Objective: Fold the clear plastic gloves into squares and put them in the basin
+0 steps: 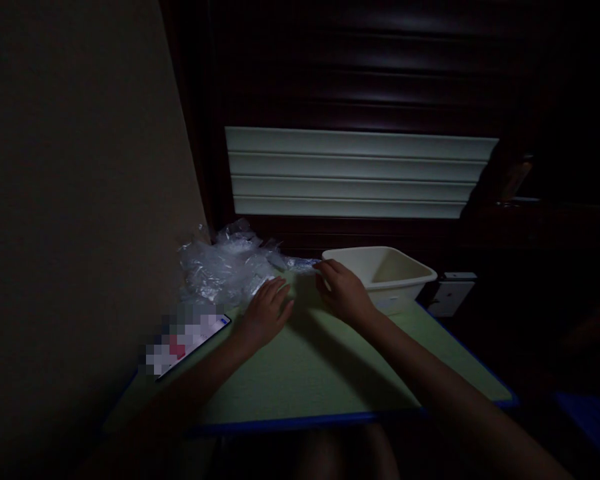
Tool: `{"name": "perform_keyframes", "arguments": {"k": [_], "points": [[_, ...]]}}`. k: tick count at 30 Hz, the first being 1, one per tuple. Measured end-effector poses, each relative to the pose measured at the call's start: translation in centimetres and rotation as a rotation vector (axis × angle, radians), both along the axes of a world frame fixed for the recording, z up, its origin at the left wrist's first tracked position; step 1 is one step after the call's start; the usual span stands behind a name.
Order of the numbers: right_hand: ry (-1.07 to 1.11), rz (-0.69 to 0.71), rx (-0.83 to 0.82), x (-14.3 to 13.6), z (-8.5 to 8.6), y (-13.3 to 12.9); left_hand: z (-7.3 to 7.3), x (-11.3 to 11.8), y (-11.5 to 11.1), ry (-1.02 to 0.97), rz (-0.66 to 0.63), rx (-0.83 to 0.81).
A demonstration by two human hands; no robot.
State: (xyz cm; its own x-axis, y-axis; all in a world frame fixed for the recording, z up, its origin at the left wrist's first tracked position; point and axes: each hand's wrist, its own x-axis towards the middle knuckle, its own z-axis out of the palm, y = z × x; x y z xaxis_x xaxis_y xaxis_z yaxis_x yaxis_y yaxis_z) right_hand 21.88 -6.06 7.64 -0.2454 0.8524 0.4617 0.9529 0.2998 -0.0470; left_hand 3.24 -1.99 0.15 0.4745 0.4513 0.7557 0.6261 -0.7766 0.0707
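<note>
While the phone (193,337) lies at the left edge of the worktop (320,373), the left hand (266,310) presses flat, fingers spread, on the heap of clear plastic bags (225,267). The right hand (343,290) pinches one bag's end (300,263); it is best pulled slowly, away from the tub (383,270) just right.
</note>
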Motion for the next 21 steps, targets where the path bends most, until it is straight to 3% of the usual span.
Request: {"name": "perform_keyframes", "arguments": {"k": [4, 8, 15, 21], "points": [[0.033, 0.092, -0.037, -3.4, -4.2, 0.6, -1.2, -5.4, -0.2, 0.004, 0.143, 0.057], [0.01, 0.156, -0.085, -6.4, -7.6, 2.6, -1.6, -7.1, 0.7, -0.027, 0.214, 0.103], [-0.095, 0.293, -0.137, -9.3, -8.5, 6.2, -1.7, -6.4, 1.1, 0.009, 0.182, 0.083], [-0.09, 0.255, -0.257, -8.9, -9.2, 6.8, -1.9, -6.2, 1.0, -0.056, 0.16, -0.017]]}}
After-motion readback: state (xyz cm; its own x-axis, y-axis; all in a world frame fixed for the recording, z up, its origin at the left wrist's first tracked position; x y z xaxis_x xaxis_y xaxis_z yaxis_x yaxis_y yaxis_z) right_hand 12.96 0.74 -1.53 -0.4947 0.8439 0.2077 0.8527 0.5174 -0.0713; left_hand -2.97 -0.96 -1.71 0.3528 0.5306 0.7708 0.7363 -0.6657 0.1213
